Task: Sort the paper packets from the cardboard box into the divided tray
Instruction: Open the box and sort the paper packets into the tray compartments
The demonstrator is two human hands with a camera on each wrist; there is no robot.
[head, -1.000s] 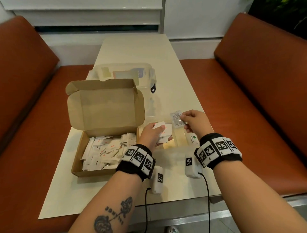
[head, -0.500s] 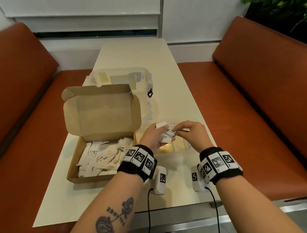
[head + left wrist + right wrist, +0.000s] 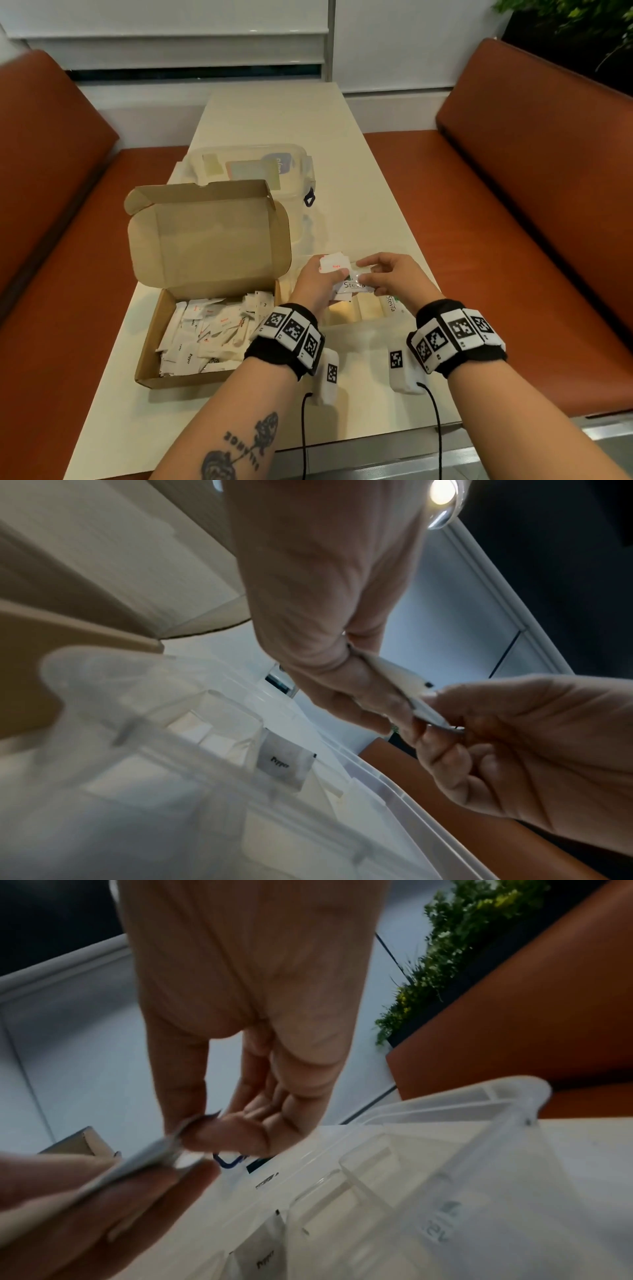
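Note:
My left hand (image 3: pixel 337 275) grips a small stack of paper packets, with a Salt packet (image 3: pixel 333 265) on top and a Stevia packet (image 3: pixel 354 287) below it. My right hand (image 3: pixel 364 272) meets it from the right and pinches a packet of that stack between thumb and fingers. Both hands hover over the clear divided tray (image 3: pixel 371 310). In the left wrist view the packets (image 3: pixel 405 687) run from my left hand (image 3: pixel 387 718) into my right hand (image 3: pixel 438 710). A Pepper packet (image 3: pixel 284 764) stands in one compartment. The open cardboard box (image 3: pixel 150 342) at left holds several white packets (image 3: pixel 209 332).
A clear lidded container (image 3: pixel 250 164) stands behind the box's raised lid (image 3: pixel 209 236). A Stevia packet (image 3: pixel 392 303) lies in the tray's right compartment. Orange benches (image 3: pixel 513 222) flank the narrow cream table (image 3: pixel 274 116). A plant (image 3: pixel 462 947) is behind the right bench.
My right hand, which held a packet off to the right, has come left to my left hand's stack. My left hand stays over the tray with its packets.

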